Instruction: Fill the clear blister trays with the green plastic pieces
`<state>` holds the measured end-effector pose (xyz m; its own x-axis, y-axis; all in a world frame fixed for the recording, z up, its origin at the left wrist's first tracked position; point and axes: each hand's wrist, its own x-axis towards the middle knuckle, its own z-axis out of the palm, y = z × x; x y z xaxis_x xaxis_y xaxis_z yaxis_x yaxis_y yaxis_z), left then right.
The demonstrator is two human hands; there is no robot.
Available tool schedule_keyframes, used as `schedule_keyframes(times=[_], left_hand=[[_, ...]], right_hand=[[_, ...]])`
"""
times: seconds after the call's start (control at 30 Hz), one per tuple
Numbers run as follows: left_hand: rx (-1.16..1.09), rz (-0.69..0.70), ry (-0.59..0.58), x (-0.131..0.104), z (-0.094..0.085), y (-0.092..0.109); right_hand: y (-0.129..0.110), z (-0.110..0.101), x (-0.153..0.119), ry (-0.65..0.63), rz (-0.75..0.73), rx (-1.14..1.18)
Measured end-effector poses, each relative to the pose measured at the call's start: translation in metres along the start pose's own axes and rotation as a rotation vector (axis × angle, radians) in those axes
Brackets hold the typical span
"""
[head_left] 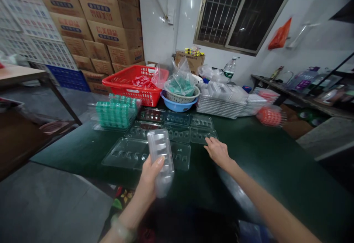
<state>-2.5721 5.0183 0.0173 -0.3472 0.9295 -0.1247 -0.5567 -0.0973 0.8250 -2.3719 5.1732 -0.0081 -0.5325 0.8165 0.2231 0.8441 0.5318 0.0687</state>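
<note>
So nearest the camera there's a pale bangle (121, 228) on the left wrist. The left hand (151, 174) has its thumb wrapped over a stack of clear plastic trays (160, 150), grasping it upright-ish and tilted above the green tabletop (249, 150); the lower end is kinda blurry. Just behind that, a wide clear tray (124, 154) with molded compartments lies flat, partly hidden by the stack.

The right hand (217, 150) is reaching out with fingers loosely bent, tips at the right-hand tray (203, 135) of the next row back. Can't tell if they're pinching its edge or just hovering on it, tbh. More clear trays sit side by side there, plus another row (178, 118) behind.

Left of those are bundled green-filled packs (113, 114). Further back there's a red plastic basket (123, 82) with red pieces (143, 82) in it, then a blue basin (179, 106) holding a pale colander (184, 98) with a bag of green pieces (181, 87) on top. To the right of that are tall piles of clear trays (217, 104). Way back: stacked cardboard cartons (105, 12) and a barred window (232, 10).
</note>
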Motion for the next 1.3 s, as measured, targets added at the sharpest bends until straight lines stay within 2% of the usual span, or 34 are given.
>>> schedule_keyframes(times=[0.1, 0.17, 0.23, 0.33, 0.53, 0.83, 1.07, 1.3], left_hand=[[0.015, -0.016, -0.058, 0.000, 0.009, -0.010], [0.020, -0.013, -0.089, -0.001, 0.016, -0.018], [0.011, -0.002, -0.121, -0.002, 0.022, -0.026], [-0.005, -0.024, -0.146, -0.005, 0.025, -0.033], [-0.018, -0.033, -0.137, -0.011, 0.018, -0.035], [-0.023, 0.002, -0.164, -0.013, 0.018, -0.033], [-0.042, 0.014, -0.155, -0.014, 0.017, -0.033], [0.126, 0.120, -0.139, -0.014, 0.020, -0.029]], right_hand=[[-0.035, -0.031, -0.021, 0.070, 0.086, 0.619], [-0.061, -0.051, -0.036, -0.039, 0.051, 1.006], [-0.082, -0.063, -0.046, -0.150, 0.013, 1.240], [-0.093, -0.067, -0.050, -0.219, 0.020, 1.424], [-0.084, -0.061, -0.048, -0.337, 0.006, 1.570], [-0.090, -0.071, -0.051, -0.324, 0.040, 1.602], [-0.092, -0.067, -0.048, -0.321, 0.072, 1.621], [-0.092, -0.073, -0.047, -0.358, 0.009, 1.622]])
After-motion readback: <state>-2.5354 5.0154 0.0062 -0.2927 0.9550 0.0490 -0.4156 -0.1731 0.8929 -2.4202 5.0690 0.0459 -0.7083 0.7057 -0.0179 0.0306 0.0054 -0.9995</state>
